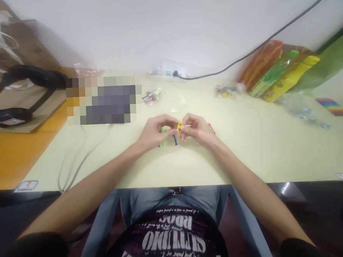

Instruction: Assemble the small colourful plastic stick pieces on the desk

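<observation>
Between my two hands, just above the table, is a small yellow plastic piece (179,126) with a thin yellow strip at its right side. My left hand (156,132) pinches it from the left with thumb and fingertips. From the right, my right hand (197,128) grips the thin yellow part with bent fingers. Below and beside my left hand lie a light green plastic piece (163,138) and a blue stick-like piece (175,139). A red piece (211,128) shows partly behind my right hand. The exact kind of these pieces is too small to tell.
A bag of colourful pieces (152,96) and another such bag (228,90) lie farther back. Bottles (291,79) lean at the right, near clear plastic wrapping (304,111). A blurred-out dark device (108,104) with cables stands left. A power strip (169,72) sits by the wall.
</observation>
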Available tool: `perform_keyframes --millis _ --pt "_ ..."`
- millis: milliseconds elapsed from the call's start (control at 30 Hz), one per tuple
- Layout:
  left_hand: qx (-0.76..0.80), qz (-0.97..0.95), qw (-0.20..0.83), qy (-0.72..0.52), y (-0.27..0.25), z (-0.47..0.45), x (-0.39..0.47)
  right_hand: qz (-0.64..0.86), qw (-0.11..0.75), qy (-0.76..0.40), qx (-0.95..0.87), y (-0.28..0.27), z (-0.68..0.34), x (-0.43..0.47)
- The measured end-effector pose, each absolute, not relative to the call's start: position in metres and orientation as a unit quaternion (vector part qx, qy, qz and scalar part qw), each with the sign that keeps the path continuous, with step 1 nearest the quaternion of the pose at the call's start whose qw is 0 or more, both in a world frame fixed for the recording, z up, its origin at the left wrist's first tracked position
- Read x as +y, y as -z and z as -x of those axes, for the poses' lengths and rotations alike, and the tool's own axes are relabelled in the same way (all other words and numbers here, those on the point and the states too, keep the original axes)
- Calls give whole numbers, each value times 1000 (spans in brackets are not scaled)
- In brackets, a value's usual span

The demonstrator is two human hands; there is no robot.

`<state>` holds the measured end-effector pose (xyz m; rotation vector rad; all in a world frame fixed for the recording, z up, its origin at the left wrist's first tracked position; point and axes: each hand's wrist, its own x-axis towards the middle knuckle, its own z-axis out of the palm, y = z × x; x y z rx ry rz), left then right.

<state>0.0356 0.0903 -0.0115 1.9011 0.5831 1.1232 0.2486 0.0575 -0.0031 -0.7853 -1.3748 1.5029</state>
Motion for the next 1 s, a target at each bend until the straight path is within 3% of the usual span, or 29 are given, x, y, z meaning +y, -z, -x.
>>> perform_keyframes --millis 633,833,1000 --pt "241 -855 194 -416 6 -33 91 368 448 -554 -597 -12 -262 57" --pt "257 -884 147 -363 10 -34 94 463 510 -348 -637 -16 -296 67" --pt "273 -893 138 -329 15 -37 95 542 363 -156 -742 -18 -316 66"
